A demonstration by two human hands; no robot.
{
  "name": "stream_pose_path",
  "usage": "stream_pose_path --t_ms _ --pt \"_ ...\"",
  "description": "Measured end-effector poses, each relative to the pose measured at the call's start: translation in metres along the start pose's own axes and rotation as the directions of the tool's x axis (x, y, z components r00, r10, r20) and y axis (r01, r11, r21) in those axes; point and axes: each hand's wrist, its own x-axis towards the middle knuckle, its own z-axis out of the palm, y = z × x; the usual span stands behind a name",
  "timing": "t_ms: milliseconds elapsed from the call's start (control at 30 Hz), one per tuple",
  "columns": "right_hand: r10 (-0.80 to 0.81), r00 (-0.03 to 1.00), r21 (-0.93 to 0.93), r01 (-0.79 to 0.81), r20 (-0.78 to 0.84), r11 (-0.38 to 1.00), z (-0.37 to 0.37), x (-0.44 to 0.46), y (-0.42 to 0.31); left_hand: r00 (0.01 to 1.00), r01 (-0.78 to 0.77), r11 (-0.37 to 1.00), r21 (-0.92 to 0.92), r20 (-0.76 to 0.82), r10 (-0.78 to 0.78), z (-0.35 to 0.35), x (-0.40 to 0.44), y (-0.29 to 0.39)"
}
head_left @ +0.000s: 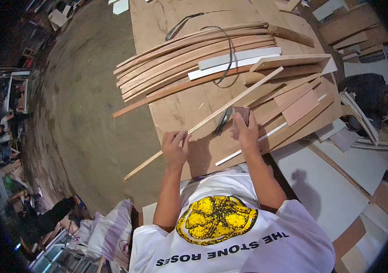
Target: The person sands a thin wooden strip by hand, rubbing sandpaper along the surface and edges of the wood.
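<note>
My left hand (175,146) pinches a long, thin wooden strip (216,114) near its middle. The strip runs diagonally; its lower end sticks out past the table's left edge and its upper end lies over other wood pieces. In my right hand (246,129) is a small brown block that looks like a sanding block (242,111), gripped between thumb and fingers just below the strip. A dark, shiny object (222,122) lies on the table between my hands, its kind unclear. The wooden table (171,116) carries all of this.
A bundle of wooden strips (194,57) with white pieces (235,63) lies across the table, a black cord (231,50) over it. Assorted boards (300,102) crowd the right side. White panels (335,177) lie at the lower right, a white sack (110,232) at lower left.
</note>
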Motion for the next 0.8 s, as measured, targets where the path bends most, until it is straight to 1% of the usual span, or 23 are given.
stream_pose_path --t_ms 67,167,267,333,400,500,600,700,733,800 --pt "-0.093 0.995 0.057 0.094 -0.024 0.994 0.008 0.004 0.029 0.999 -0.006 1.0 -0.001 0.042 0.006 0.0 -0.003 -0.022" --pt "-0.275 0.953 -0.235 0.241 -0.124 0.942 0.017 0.015 0.066 0.994 -0.021 0.999 0.035 0.107 0.017 0.001 -0.005 -0.047" --pt "-0.181 0.972 -0.379 0.113 -0.151 0.919 0.022 0.017 0.081 0.992 -0.018 0.998 0.063 0.128 0.009 0.007 -0.004 -0.062" --pt "-0.227 0.964 -0.584 0.105 -0.139 0.805 0.024 0.024 0.083 0.993 -0.017 0.997 0.072 0.118 0.008 0.016 -0.003 -0.069" --pt "-0.336 0.939 -0.832 0.123 -0.08 0.541 0.028 0.028 0.083 0.993 -0.031 0.996 0.087 0.119 0.021 0.022 -0.004 -0.076" --pt "-0.418 0.907 -0.922 0.116 -0.054 0.37 0.04 0.029 0.074 0.989 -0.031 0.992 0.123 0.15 0.012 0.03 0.001 -0.072" --pt "-0.368 0.929 -0.832 0.237 0.043 0.501 0.052 0.034 0.072 0.985 -0.029 0.997 0.071 0.174 0.016 0.033 0.005 -0.071" --pt "-0.49 0.857 -0.889 0.342 0.162 0.305 0.071 0.034 0.087 0.983 -0.028 0.996 0.079 0.181 0.013 0.041 0.006 -0.074" --pt "-0.455 0.88 -0.897 0.304 0.135 0.322 0.078 0.032 0.092 0.989 -0.024 0.997 0.069 0.15 0.014 0.043 0.008 -0.072" --pt "-0.44 0.888 -0.897 0.297 0.133 0.327 0.079 0.037 0.091 0.99 -0.046 0.998 0.043 0.136 0.04 0.042 0.015 -0.065"
